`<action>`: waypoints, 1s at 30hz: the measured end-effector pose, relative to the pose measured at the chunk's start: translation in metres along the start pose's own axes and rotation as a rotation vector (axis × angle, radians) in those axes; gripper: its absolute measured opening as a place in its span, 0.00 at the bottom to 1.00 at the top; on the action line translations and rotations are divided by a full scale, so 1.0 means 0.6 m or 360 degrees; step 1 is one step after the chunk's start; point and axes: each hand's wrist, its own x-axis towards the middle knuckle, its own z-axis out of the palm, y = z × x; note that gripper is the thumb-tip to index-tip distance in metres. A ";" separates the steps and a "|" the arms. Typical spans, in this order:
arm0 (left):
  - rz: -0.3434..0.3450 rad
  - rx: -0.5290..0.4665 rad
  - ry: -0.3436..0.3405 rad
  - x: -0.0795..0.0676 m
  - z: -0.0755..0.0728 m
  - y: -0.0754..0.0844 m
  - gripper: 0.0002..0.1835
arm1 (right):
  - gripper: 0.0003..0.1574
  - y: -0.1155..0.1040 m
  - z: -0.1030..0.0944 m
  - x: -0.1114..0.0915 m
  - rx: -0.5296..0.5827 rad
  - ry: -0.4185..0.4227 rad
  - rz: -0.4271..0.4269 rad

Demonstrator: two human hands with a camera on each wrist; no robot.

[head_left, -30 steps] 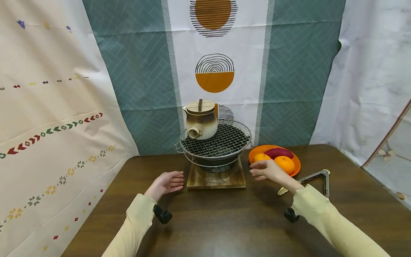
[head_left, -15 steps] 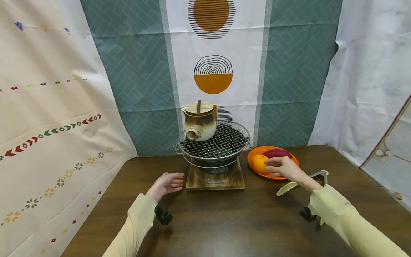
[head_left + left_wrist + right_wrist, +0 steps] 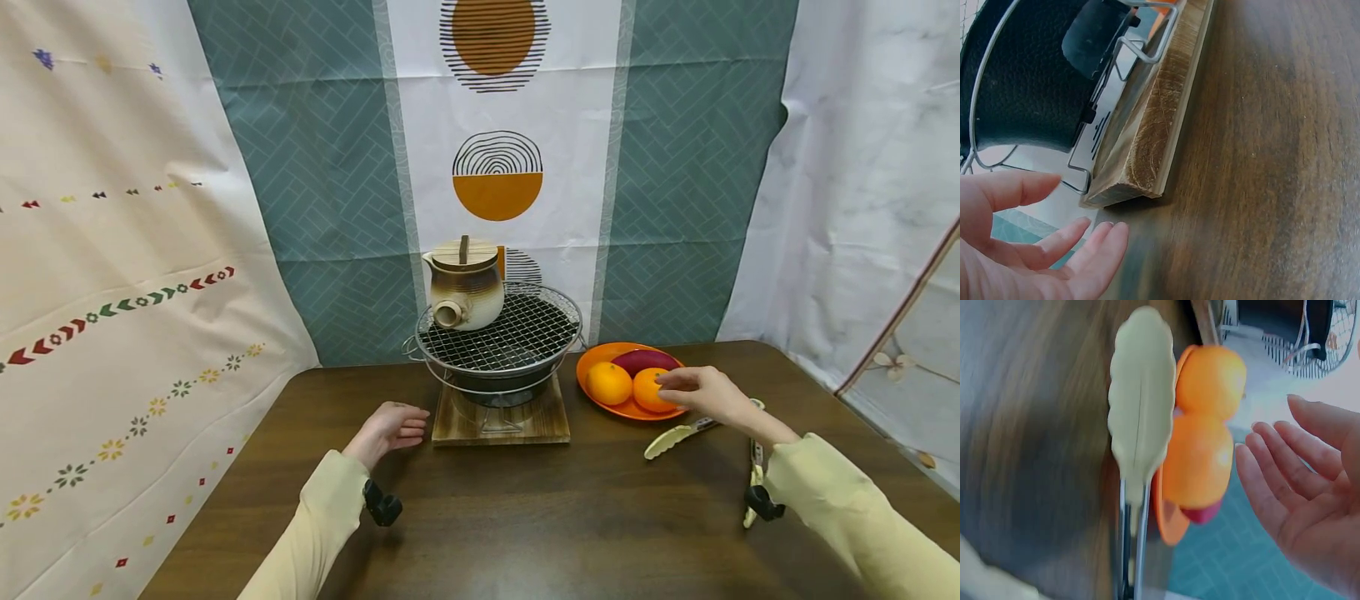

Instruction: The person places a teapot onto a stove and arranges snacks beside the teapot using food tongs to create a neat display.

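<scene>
My left hand (image 3: 388,432) hovers beside the left front corner of a wooden board (image 3: 1160,119), its fingers relaxed and holding nothing. On the board stands a round black grill (image 3: 498,382) topped by a wire mesh. A clay teapot (image 3: 467,292) with a wooden lid sits on the mesh's left side. My right hand (image 3: 708,393) is at the right of an orange plate (image 3: 592,396), fingers loosely bent and nothing in them. The plate bears two oranges (image 3: 609,383) and a purple sweet potato (image 3: 647,360). Under the right forearm lie spread tongs (image 3: 1141,400) with cream scalloped tips.
The brown wooden table (image 3: 517,517) reaches toward me in front of the board. A patterned cloth (image 3: 150,333) hangs along the left, a teal and white curtain (image 3: 322,167) at the back, and a pale marbled curtain (image 3: 862,167) at the right.
My right hand has moved rightward across the front of the plate, uncovering both oranges and the left tong tip. My left hand has stayed nearly still.
</scene>
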 end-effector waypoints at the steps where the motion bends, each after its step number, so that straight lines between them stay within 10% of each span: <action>1: -0.0001 0.0016 -0.0001 0.000 0.000 0.000 0.17 | 0.20 0.004 -0.004 -0.002 -0.0043 0.0006 -0.0020; 30: -0.0001 0.0167 0.0020 0.013 0.018 -0.007 0.16 | 0.40 0.099 -0.078 -0.059 -0.0420 -0.0487 -0.0170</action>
